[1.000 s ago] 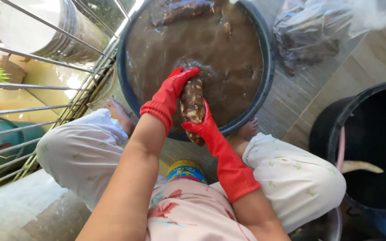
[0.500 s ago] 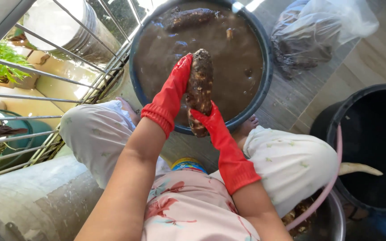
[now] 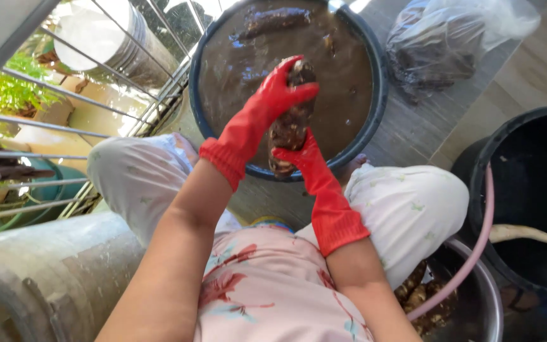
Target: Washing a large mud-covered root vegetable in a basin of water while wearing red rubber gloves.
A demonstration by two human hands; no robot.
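The left hand (image 3: 280,88) and right hand (image 3: 302,155), both in red gloves, close their fingers around a muddy brown root (image 3: 291,120) held above the basin (image 3: 375,120) of murky water, apparently mid-scrub; continued cleaning calls for a firm grip.

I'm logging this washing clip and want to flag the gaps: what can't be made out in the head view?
- Long muddy brown root: its upper end is covered by the red-gloved left hand, its lower side by the red-gloved right hand.
- Round dark basin: opaque brown water hides its bottom.
- Tall black bucket: cut off by the right edge.
- Clear plastic bag: contents blurred.
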